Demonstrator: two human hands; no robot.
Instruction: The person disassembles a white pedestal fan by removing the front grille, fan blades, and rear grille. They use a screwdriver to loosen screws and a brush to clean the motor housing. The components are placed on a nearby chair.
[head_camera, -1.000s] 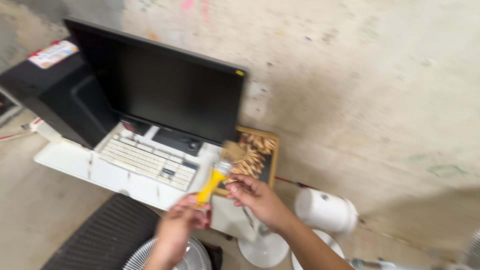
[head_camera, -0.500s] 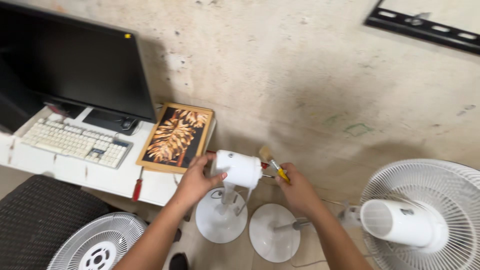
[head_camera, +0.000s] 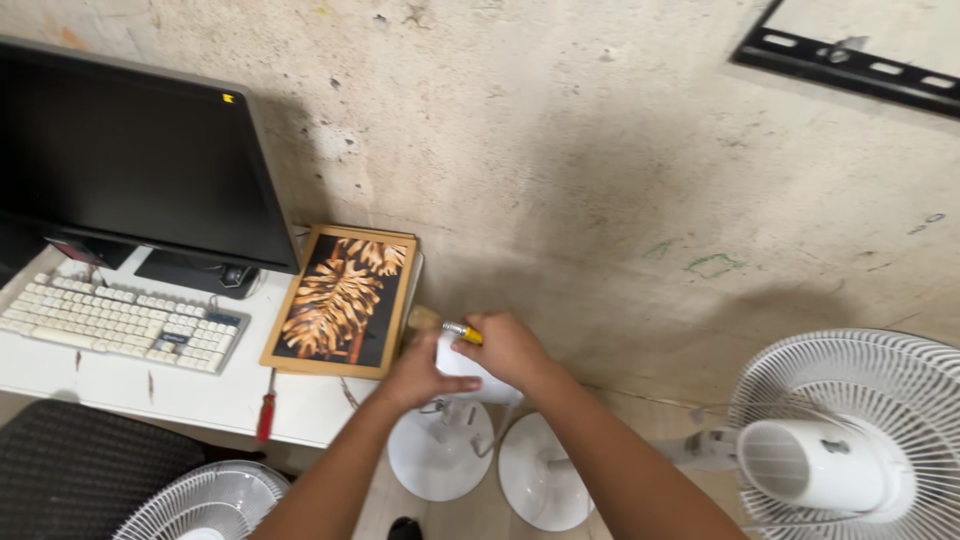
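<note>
Right next to the framed leaf picture (head_camera: 345, 300), left hand (head_camera: 425, 372) has its fingers curled round the white fan motor housing (head_camera: 462, 366) while right hand (head_camera: 510, 348) pinches a yellow-handled brush (head_camera: 440, 324), bristles poking out past its fingertips above the housing.

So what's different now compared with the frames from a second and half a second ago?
The right hand has carried the yellow-handled brush from the right end of the white fan motor housing across its top, bristles now at the left. The left hand keeps its grip on the housing, which both hands now mostly cover. The view swung right from the monitor earlier. The framed picture and red screwdriver stayed put.
</note>
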